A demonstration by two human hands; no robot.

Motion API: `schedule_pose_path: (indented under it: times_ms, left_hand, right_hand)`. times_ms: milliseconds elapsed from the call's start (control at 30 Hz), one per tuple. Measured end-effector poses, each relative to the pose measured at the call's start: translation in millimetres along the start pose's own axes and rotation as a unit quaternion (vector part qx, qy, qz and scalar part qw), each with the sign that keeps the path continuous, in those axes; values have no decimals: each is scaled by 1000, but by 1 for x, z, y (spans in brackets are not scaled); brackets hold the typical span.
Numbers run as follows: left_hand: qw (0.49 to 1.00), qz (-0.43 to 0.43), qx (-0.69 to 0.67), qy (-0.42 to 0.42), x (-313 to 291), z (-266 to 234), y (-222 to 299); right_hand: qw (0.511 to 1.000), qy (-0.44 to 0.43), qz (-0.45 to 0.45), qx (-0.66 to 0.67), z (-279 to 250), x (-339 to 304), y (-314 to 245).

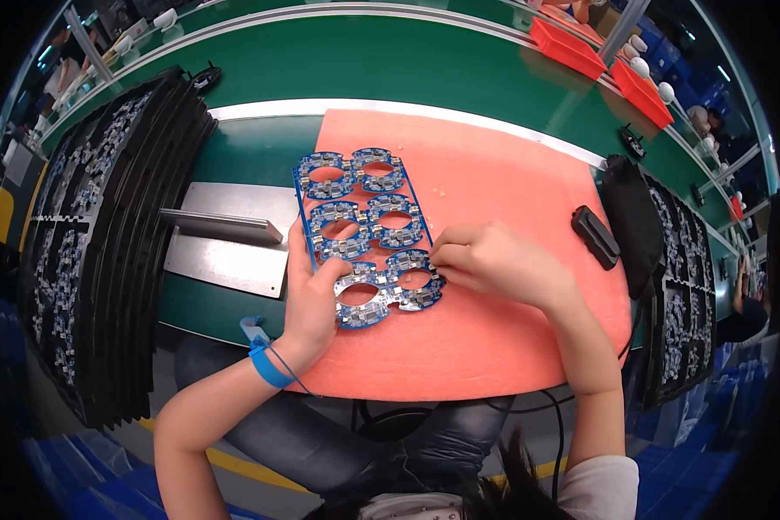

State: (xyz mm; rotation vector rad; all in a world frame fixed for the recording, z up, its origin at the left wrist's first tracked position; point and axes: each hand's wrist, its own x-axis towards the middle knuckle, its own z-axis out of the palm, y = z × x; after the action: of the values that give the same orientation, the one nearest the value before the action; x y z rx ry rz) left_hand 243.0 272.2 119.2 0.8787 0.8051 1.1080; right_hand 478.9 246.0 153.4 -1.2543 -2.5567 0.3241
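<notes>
At the left rail (300, 195): your left grip (310, 295) clasps the circuit-board panel (364, 232), thumb on top.
Right rail (417, 201): your right grip (497, 260) has fingertips bunched at its lower end; whether they pinch anything, you can't tell.
Panel: over the pink mat (511, 347); probably light, stiff, brittle; hold it by the rails, off the components (374, 314).
Tabletop (201, 308): steel bracket (225, 227) left of the mat.
</notes>
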Motion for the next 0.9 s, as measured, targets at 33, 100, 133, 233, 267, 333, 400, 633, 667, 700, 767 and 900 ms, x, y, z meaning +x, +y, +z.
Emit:
schedule_pose_path:
  times_ms: [33, 100, 133, 233, 267, 333, 400, 633, 667, 700, 767, 900]
  left_hand:
    - [1000, 0, -1, 1, 0, 1, 2]
    - [1000, -19, 0, -5, 0, 3, 3]
    - [1000, -20, -1, -5, 0, 3, 3]
    - [1000, -1, 16, -9, 1, 2, 2]
    - [1000, -1, 14, -9, 1, 1, 3]
    - [1000, -1, 14, -9, 1, 0, 3]
    - [1000, -7, 18, -14, 0, 0, 3]
    - [1000, 13, 5, -25, 1, 3, 3]
    - [1000, 6, 13, -22, 0, 2, 3]
    - [1000, 0, 21, -20, 0, 2, 4]
    - [1000, 0, 18, -24, 0, 1, 3]
    - [999, 18, 23, -19, 1, -2, -3]
  right_hand:
    - [999, 4, 7, -35, 1, -1, -2]
    - [1000, 11, 8, -23, 0, 1, -4]
    - [1000, 20, 11, -12, 0, 1, -6]
    - [988, -23, 73, 133, -5, 2, 1]
    - [988, -23, 73, 134, -4, 3, 1]
    - [990, 11, 57, 132, -2, 7, -2]
    - [994, 65, -7, 90, 5, 11, -4]
    - [986, 117, -78, 85, 21, 12, 2]
    - [986, 117, -78, 85, 21, 13, 1]
    - [982, 106, -45, 152, 21, 13, 0]
    - [972, 95, -12, 217, 22, 14, -2]
    - [974, 133, -91, 160, 27, 17, -4]
